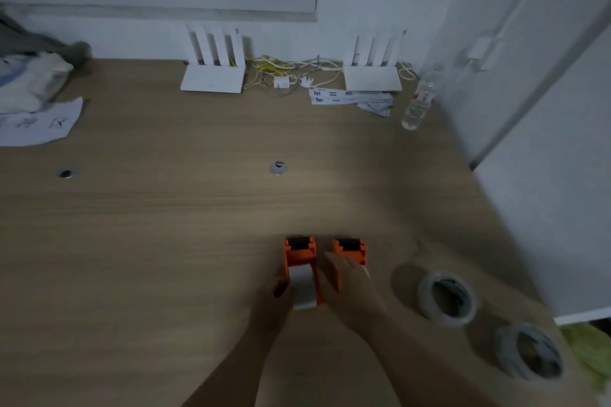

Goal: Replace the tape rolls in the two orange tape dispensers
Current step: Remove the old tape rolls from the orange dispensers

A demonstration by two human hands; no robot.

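Two orange tape dispensers stand side by side on the wooden desk (165, 225). The left dispenser (300, 256) holds a pale tape roll (303, 287). My left hand (276, 302) grips its near left side, thumb against the roll. My right hand (352, 291) lies over the right dispenser (351, 249) and hides its near half; whether it grips is unclear. Two clear tape rolls lie flat to the right: one (447, 298) nearer the dispensers, one (529, 351) by the desk's right edge.
Two white routers (215, 76) (373, 76) stand at the back with tangled cables (291, 74) between them. A clear plastic bottle (418, 106) stands at back right beside paper slips (350, 97). Paper and cloth (29, 99) lie at far left. A white wall closes the right side.
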